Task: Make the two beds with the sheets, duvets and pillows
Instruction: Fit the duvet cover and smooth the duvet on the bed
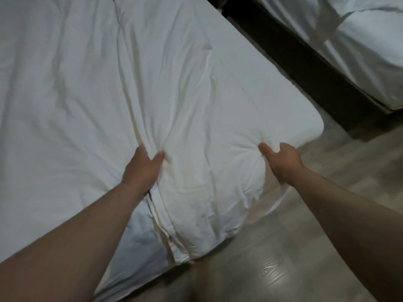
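- Dim, cool-tinted light; duvet (196,101) rendered grey-blue.
- Glare patch seen on the floor (273,277).
- Soft focus throughout; straight edges bowed by wide-angle lens.

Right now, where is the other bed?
In the head view, the other bed sits at the top right, across a dark gap from the near bed.
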The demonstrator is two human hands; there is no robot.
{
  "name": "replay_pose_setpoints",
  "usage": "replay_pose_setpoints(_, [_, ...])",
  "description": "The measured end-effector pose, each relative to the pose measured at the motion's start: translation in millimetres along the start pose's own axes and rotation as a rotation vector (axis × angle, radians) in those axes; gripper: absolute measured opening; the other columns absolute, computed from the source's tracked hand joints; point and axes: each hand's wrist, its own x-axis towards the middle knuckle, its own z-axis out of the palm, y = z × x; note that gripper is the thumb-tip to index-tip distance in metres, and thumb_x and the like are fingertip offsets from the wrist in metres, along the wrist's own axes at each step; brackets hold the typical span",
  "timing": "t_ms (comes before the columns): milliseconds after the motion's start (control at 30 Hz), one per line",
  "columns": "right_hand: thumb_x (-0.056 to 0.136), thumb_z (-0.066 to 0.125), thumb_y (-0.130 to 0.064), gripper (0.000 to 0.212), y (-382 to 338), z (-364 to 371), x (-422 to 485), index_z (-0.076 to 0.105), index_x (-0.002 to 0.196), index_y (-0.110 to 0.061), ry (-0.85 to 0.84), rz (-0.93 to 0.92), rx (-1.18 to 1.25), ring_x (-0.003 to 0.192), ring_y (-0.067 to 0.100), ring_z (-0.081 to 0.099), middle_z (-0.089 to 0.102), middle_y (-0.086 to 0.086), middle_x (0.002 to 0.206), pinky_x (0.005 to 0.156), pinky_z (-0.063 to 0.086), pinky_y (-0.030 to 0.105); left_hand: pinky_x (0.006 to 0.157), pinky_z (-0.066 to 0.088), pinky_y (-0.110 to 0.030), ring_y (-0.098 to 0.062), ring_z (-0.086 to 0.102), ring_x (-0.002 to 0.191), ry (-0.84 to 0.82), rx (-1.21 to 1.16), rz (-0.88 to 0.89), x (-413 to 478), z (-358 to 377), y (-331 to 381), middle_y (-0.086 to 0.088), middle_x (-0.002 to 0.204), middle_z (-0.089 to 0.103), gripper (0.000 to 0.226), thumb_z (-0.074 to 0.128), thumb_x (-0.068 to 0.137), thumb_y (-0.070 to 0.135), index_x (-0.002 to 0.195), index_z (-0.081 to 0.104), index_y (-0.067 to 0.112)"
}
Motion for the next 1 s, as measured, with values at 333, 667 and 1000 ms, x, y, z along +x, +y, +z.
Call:
replay_pose_setpoints(333, [0.079,0.073,-0.058,0.059,75,-24,-16,0.07,0.116,-0.011,-0.254,0.091,0.27,0.1,0.024,0.068,0.072,0.003,0.107,0.093,0.055,0.041,0.082,0.038,-0.034,-0.035,0.057,0.112,0.02,0.304,0.093,-23,28,23,-0.019,0.121,0.059,0.049,0.059,0.093,0.046,0.118,0.053,0.004])
replay_pose_setpoints(667, [0.085,0.068,-0.055,0.061,87,-22,-15,0.065,0.119,-0.005,-0.247,0.132,-0.035,0.102,0.034,0.063,0.065,0.016,0.114,0.085,0.05,0.035,0.074,0.039,-0.033,-0.03,0.054,0.091,0.033,0.329,-0.01,-41,17,8,-0.019,0.109,0.06,0.035,0.063,0.092,0.035,0.102,0.048,0.006])
replay_pose_setpoints(1000, [0.095,0.046,-0.044,0.073,-34,28,-41,0.014,0.157,-0.023,-0.094,-0.725,-0.528,0.152,0.031,0.006,0.006,0.014,0.165,0.122,0.01,0.048,0.086,0.049,-0.038,-0.033,0.059,0.105,0.026,0.736,0.253,-66,15,-13,-0.012,0.114,0.062,0.035,0.04,0.102,0.033,0.126,0.061,0.018])
